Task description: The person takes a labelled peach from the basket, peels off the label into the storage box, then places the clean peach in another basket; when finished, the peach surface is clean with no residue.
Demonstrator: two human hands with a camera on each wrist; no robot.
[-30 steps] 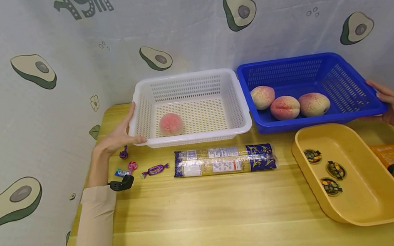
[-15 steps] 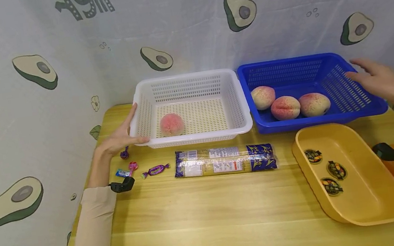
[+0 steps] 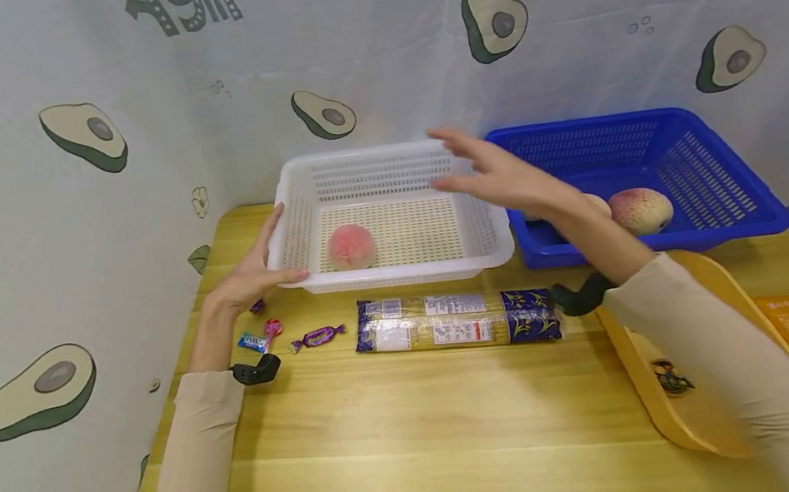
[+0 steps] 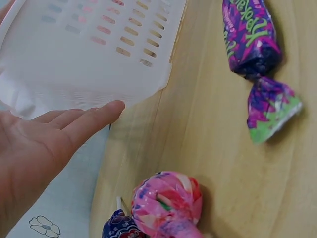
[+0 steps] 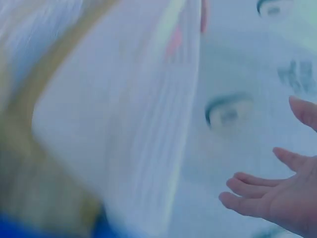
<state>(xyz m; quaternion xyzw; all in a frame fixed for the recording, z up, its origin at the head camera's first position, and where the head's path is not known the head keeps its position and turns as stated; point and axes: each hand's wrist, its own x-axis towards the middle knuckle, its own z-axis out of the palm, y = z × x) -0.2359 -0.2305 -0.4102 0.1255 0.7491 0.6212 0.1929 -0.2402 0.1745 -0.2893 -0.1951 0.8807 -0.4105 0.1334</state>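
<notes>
Resting against the white basket's [image 3: 397, 266] corner, the left hand [image 3: 247, 277] lies flat; the right hand [image 3: 498, 177] hovers above it, fingers spread.

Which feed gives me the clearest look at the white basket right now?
The head view: the whole white basket shows, with a peach inside and the left hand on its left end. The left wrist view shows only one corner; the right wrist view shows it blurred.
</notes>
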